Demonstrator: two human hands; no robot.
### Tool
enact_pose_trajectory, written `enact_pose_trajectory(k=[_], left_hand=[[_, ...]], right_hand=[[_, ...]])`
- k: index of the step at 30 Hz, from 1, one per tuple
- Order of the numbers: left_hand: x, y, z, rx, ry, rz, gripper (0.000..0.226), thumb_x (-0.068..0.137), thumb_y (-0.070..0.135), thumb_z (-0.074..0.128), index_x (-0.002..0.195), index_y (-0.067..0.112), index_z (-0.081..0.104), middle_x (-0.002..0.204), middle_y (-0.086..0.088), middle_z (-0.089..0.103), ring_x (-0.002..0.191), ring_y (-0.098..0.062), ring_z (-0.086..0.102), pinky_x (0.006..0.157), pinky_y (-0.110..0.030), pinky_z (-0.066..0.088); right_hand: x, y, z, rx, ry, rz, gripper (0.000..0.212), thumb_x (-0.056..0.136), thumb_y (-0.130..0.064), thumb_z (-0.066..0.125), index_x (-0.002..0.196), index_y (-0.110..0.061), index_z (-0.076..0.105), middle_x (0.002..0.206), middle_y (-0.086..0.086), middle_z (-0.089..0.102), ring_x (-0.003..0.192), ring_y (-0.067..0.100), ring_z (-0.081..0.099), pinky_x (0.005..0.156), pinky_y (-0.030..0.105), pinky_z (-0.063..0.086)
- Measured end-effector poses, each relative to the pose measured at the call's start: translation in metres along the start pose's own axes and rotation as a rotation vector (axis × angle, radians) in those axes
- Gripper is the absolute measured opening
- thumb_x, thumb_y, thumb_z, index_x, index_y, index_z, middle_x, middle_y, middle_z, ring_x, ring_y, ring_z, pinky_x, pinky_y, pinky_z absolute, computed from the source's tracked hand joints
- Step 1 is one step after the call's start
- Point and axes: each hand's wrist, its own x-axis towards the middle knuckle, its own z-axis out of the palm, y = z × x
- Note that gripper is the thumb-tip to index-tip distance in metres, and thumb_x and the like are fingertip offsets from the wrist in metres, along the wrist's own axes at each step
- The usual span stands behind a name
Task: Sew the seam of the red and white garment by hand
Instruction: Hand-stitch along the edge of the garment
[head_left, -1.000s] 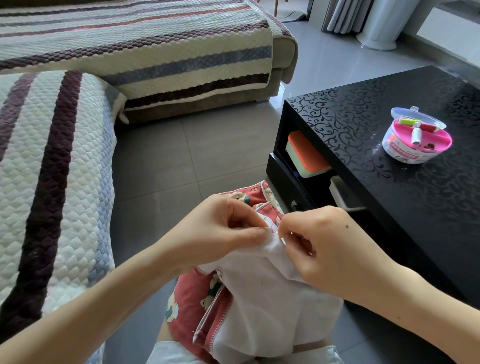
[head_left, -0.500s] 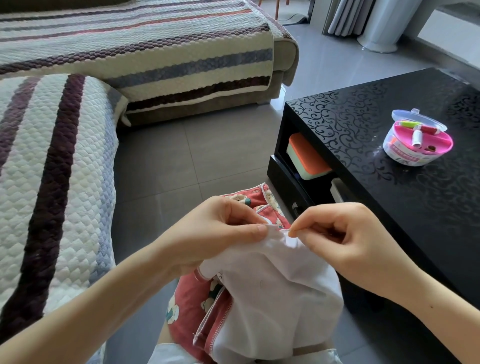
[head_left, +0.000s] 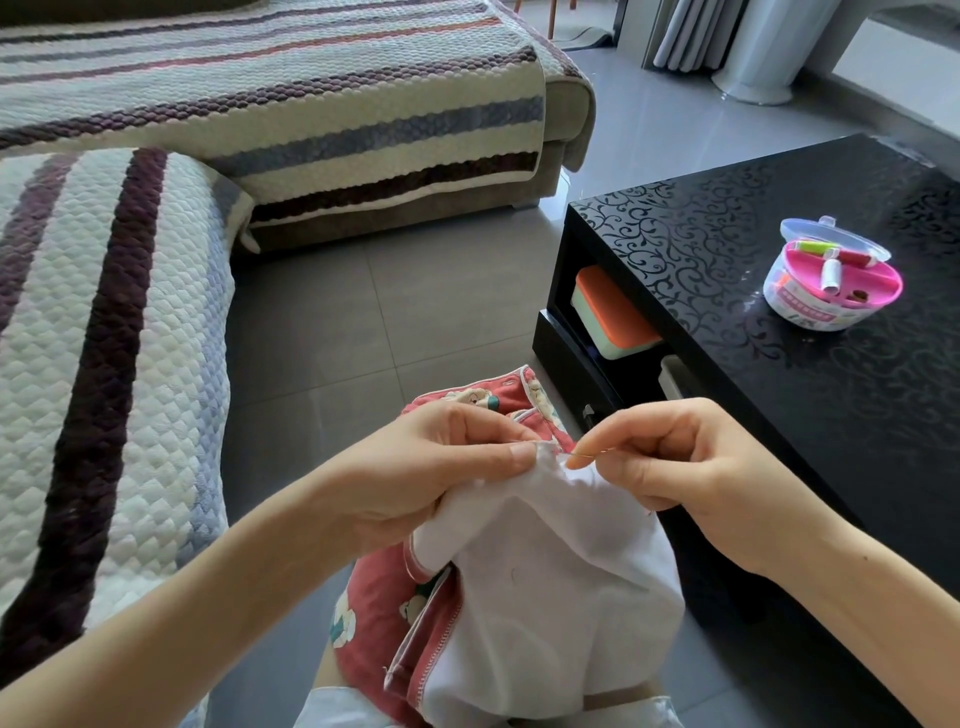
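Because soft, light and floppy, best to grip the garment (head_left: 545, 597) close beside the seam (head_left: 545, 448). Bunched over the lap (head_left: 327, 680), pinched at that seam by the left hand (head_left: 441, 467); met by a needle (head_left: 584, 453) pinched in the right hand (head_left: 691, 467).

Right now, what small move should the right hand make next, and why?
Probably draw the needle rightward, away from the seam: the right hand pinches it, its far end sits at the garment edge, and the left hand pinches that edge steady.
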Motion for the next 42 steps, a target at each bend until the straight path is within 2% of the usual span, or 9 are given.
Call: enact_pose_trajectory(k=[5,9,14,23,28,32,36,39,42], left_hand=[[0.002,-0.001,0.000,-0.050,-0.018,-0.020,0.012,0.075,0.017,0.066,0.079,0.010,0.075,0.074,-0.006,0.068,0.064,-0.012,0.064,0.059,-0.020,0.053],[0.003,-0.002,0.004,-0.059,-0.032,-0.017,0.012,0.075,0.014,0.065,0.079,0.008,0.075,0.075,-0.008,0.068,0.065,-0.012,0.064,0.060,-0.019,0.053],[0.006,-0.003,0.005,-0.010,0.044,-0.017,0.017,0.074,0.019,0.070,0.083,0.006,0.074,0.084,-0.014,0.066,0.072,-0.018,0.061,0.066,-0.023,0.052],[0.006,-0.003,0.014,-0.038,0.119,-0.006,0.019,0.063,0.021,0.071,0.074,0.007,0.075,0.075,-0.009,0.069,0.063,-0.013,0.063,0.059,-0.020,0.053],[0.006,-0.002,0.016,-0.024,0.156,0.026,0.020,0.060,0.024,0.072,0.071,0.008,0.076,0.075,-0.009,0.069,0.063,-0.014,0.063,0.059,-0.021,0.053],[0.009,0.000,0.019,0.013,0.201,0.068,0.021,0.059,0.024,0.071,0.069,0.006,0.075,0.074,-0.009,0.070,0.065,-0.013,0.064,0.060,-0.021,0.053],[0.010,0.000,0.018,0.091,0.235,0.088,0.013,0.067,0.022,0.074,0.070,0.010,0.077,0.081,-0.012,0.071,0.075,-0.018,0.064,0.070,-0.029,0.051],[0.011,0.001,0.019,0.174,0.238,0.111,0.012,0.079,0.013,0.072,0.068,0.014,0.077,0.073,-0.006,0.071,0.069,-0.012,0.062,0.067,-0.024,0.050],[0.011,0.004,0.018,0.260,0.204,0.141,0.006,0.073,0.015,0.081,0.073,0.011,0.077,0.074,-0.011,0.072,0.069,-0.013,0.061,0.067,-0.025,0.049]], right_hand=[[0.000,0.006,0.004,0.031,-0.017,0.008,0.015,0.078,-0.010,0.059,0.077,-0.013,0.074,0.053,-0.007,0.052,0.052,0.006,0.036,0.049,0.018,0.026],[0.001,0.014,0.011,0.118,-0.028,0.006,0.012,0.078,-0.011,0.062,0.076,-0.017,0.072,0.062,0.000,0.056,0.056,0.004,0.046,0.052,0.012,0.036],[0.001,0.018,0.013,0.102,-0.065,-0.010,0.014,0.086,-0.013,0.059,0.088,0.000,0.056,0.059,0.007,0.047,0.052,0.013,0.040,0.049,0.021,0.034],[0.001,0.024,0.009,-0.156,0.092,-0.132,0.012,0.087,0.010,0.059,0.081,0.001,0.064,0.071,0.014,0.065,0.060,0.019,0.063,0.060,0.021,0.052],[-0.001,0.025,0.010,-0.305,0.178,-0.253,0.010,0.085,-0.001,0.063,0.079,-0.008,0.067,0.069,0.002,0.066,0.060,0.015,0.063,0.059,0.030,0.053],[0.000,0.019,0.022,-0.228,0.248,-0.337,0.010,0.082,-0.007,0.061,0.080,-0.013,0.068,0.071,-0.009,0.067,0.062,0.008,0.064,0.060,0.020,0.052],[0.002,0.018,0.023,-0.214,0.245,-0.321,0.020,0.086,-0.007,0.059,0.097,-0.023,0.067,0.077,-0.007,0.070,0.070,0.012,0.069,0.068,0.022,0.054],[0.000,0.014,0.022,-0.328,0.222,-0.359,0.020,0.089,-0.015,0.059,0.100,-0.030,0.066,0.080,-0.012,0.071,0.074,0.007,0.069,0.068,0.019,0.054],[0.000,0.011,0.022,-0.529,0.281,-0.432,0.012,0.089,-0.034,0.060,0.097,-0.032,0.068,0.084,-0.019,0.071,0.075,0.001,0.068,0.064,0.029,0.056]])
